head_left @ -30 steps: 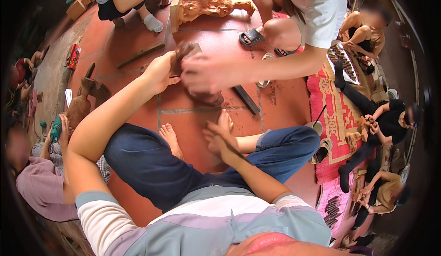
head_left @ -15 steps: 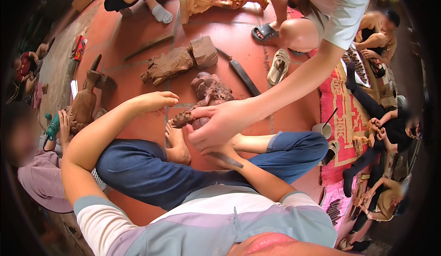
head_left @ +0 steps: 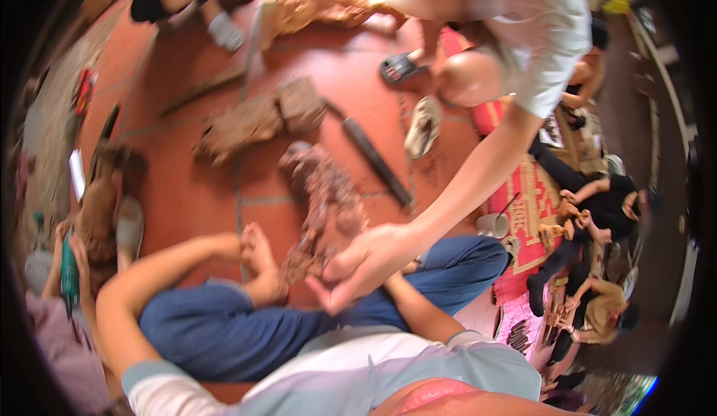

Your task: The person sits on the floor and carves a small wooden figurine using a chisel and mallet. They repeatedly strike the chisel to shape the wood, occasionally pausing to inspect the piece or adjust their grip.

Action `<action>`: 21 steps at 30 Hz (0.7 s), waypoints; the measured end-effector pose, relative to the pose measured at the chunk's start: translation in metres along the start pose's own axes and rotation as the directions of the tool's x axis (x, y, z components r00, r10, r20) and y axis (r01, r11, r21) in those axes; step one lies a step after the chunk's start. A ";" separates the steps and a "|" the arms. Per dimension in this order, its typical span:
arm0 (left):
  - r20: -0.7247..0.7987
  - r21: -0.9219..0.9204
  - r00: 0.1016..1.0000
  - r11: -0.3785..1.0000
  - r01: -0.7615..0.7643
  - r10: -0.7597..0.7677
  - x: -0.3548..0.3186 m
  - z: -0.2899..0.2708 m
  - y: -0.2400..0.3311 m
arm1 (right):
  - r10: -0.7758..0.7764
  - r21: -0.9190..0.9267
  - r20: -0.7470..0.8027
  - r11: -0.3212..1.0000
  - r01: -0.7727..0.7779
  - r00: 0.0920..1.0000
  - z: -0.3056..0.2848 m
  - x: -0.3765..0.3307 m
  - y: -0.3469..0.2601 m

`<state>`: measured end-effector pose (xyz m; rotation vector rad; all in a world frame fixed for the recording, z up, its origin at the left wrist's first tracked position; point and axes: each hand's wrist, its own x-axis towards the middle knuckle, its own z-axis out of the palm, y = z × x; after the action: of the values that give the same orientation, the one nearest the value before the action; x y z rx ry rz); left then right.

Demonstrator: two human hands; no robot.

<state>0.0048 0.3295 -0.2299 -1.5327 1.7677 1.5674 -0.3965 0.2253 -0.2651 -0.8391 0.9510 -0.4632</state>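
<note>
A dark brown carved wooden figure (head_left: pixel 328 199) stands or leans in front of my crossed legs, its lower end near my lap. Over that lower end reaches a co-worker's hand (head_left: pixel 370 261), thumb and fingers apart; whether it touches the carving is unclear. My left hand (head_left: pixel 231 246) is beside my bare foot (head_left: pixel 263 270), left of the carving, its fingers smeared by motion. My right forearm (head_left: pixel 424 305) runs up behind the co-worker's hand, which hides most of my right hand and whatever it may hold.
Beyond the carving lie a rough wood block (head_left: pixel 239 126) and a long dark tool (head_left: pixel 377 162) on the red tiles. A pale shoe (head_left: pixel 423 127) lies farther right. A person at left holds a green power tool (head_left: pixel 69 272). Several people sit along the red mat (head_left: pixel 523 192).
The view has shifted and blurred. The carving stands taller before me, its lower end nearer my lap. My left hand has lowered toward my foot. The flat blade by my right hand no longer shows.
</note>
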 end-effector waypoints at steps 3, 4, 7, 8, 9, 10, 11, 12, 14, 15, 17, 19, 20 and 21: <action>-0.095 -0.148 0.993 0.987 0.054 -0.069 -0.009 -0.007 0.024 | 0.049 0.057 -0.013 0.997 -0.048 0.999 -0.002 0.019 0.017; -0.099 -0.186 0.992 0.981 0.055 -0.074 -0.012 -0.012 0.031 | 0.060 0.064 -0.006 0.996 -0.060 0.998 -0.002 0.023 0.020; -0.091 -0.242 0.990 0.967 0.079 -0.104 -0.022 -0.024 0.048 | 0.091 0.099 -0.012 0.991 -0.089 0.996 -0.005 0.034 0.028; -0.094 -0.241 0.989 0.967 0.085 -0.110 -0.023 -0.025 0.049 | 0.091 0.103 -0.011 0.991 -0.090 0.996 -0.009 0.039 0.029; -0.098 -0.242 0.988 0.966 0.089 -0.116 -0.023 -0.026 0.049 | 0.099 0.113 -0.020 0.989 -0.096 0.995 -0.011 0.035 0.032; -0.098 -0.214 0.986 0.971 0.108 -0.132 -0.019 -0.026 0.046 | 0.104 0.115 -0.018 0.988 -0.102 0.994 -0.011 0.036 0.033; -0.089 -0.180 0.987 0.976 0.120 -0.137 -0.009 -0.020 0.043 | 0.111 0.121 -0.025 0.987 -0.108 0.993 -0.013 0.033 0.036; -0.080 -0.147 0.987 0.981 0.129 -0.142 0.005 -0.018 0.040 | 0.112 0.122 -0.030 0.987 -0.107 0.993 -0.017 0.036 0.036; -0.244 -0.107 0.966 0.988 -0.115 0.086 0.034 -0.001 -0.006 | 0.125 0.127 -0.023 0.984 -0.121 0.992 -0.020 0.042 0.044; -0.302 -0.077 0.935 0.972 -0.221 0.188 0.044 0.016 -0.031 | 0.139 0.131 -0.024 0.982 -0.135 0.990 -0.021 0.041 0.050; -0.184 -0.132 0.983 0.991 -0.023 -0.001 0.015 0.010 -0.009 | 0.133 0.129 -0.014 0.983 -0.130 0.991 -0.021 0.048 0.047; -0.194 -0.108 0.980 0.994 0.020 -0.041 0.019 0.006 -0.003 | 0.123 0.136 -0.037 0.984 -0.116 0.992 -0.026 0.045 0.056; -0.202 -0.102 0.978 0.994 0.034 -0.054 0.023 0.005 0.001 | 0.118 0.138 -0.042 0.984 -0.111 0.992 -0.030 0.048 0.058; -0.219 -0.109 0.973 0.993 0.048 -0.072 0.020 0.005 0.001 | 0.127 0.145 -0.026 0.982 -0.122 0.992 -0.031 0.057 0.056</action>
<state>-0.0056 0.3234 -0.2470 -1.8585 1.7585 1.5299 -0.3937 0.2076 -0.3489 -0.6396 0.9846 -0.4336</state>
